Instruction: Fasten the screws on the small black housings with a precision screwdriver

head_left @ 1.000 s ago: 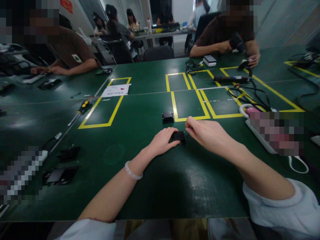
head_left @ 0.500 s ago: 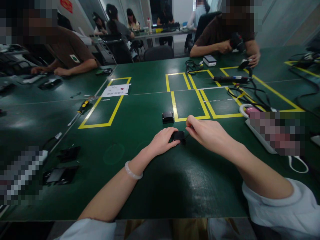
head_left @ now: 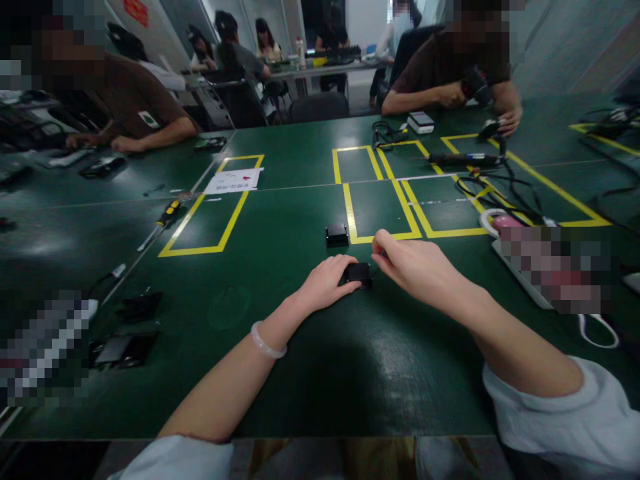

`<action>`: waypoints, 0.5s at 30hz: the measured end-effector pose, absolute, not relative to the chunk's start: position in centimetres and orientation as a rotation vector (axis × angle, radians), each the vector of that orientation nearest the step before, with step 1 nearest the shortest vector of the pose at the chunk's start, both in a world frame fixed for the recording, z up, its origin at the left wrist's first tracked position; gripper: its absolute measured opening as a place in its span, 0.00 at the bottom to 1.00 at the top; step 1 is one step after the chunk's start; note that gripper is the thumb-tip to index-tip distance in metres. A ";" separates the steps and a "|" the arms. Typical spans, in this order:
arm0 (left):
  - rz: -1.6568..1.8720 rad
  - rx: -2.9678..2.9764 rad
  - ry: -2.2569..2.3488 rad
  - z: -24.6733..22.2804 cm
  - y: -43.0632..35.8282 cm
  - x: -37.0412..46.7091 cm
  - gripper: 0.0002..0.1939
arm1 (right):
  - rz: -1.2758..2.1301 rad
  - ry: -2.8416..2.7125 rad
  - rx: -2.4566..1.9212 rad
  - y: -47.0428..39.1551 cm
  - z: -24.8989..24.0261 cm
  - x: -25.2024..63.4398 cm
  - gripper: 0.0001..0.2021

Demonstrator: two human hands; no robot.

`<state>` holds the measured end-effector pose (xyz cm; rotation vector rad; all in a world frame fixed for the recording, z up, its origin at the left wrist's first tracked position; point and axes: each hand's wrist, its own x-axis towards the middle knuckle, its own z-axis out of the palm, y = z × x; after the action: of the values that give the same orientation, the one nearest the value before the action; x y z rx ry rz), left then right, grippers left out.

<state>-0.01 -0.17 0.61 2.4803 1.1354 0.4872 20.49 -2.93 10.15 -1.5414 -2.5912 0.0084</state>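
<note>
Black block [head_left: 359, 274] gripped on table [head_left: 285, 230]

Your left hand [head_left: 327, 280] clamps it, long axis left to right; your right hand [head_left: 407, 259] is pinched just beside its right end, contents unclear. Count: two, the second block [head_left: 337, 235] just beyond

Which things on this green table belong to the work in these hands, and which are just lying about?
In the work:
- black block, held by the left hand
- right hand, pinched beside it
- probably the second block

Apparently lying about:
- yellow-and-black screwdriver
- paper sheet
- long black tool
</note>
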 end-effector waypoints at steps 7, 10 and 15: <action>0.494 2.479 1.131 0.6 -0.2 0.0 0.18 | 0.035 -2.578 -1.501 -3.1 10.3 20.4 0.10; 0.488 2.478 1.132 0.6 -0.2 0.0 0.18 | -0.009 -2.576 -1.571 -3.0 10.3 20.5 0.13; 0.488 2.470 1.141 0.6 -0.2 -0.1 0.18 | 0.000 -2.572 -1.546 -2.8 10.1 20.7 0.09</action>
<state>-0.11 -0.15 0.55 2.4701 1.1408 0.4883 20.69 -2.77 10.05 -1.5465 -2.5721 -0.0002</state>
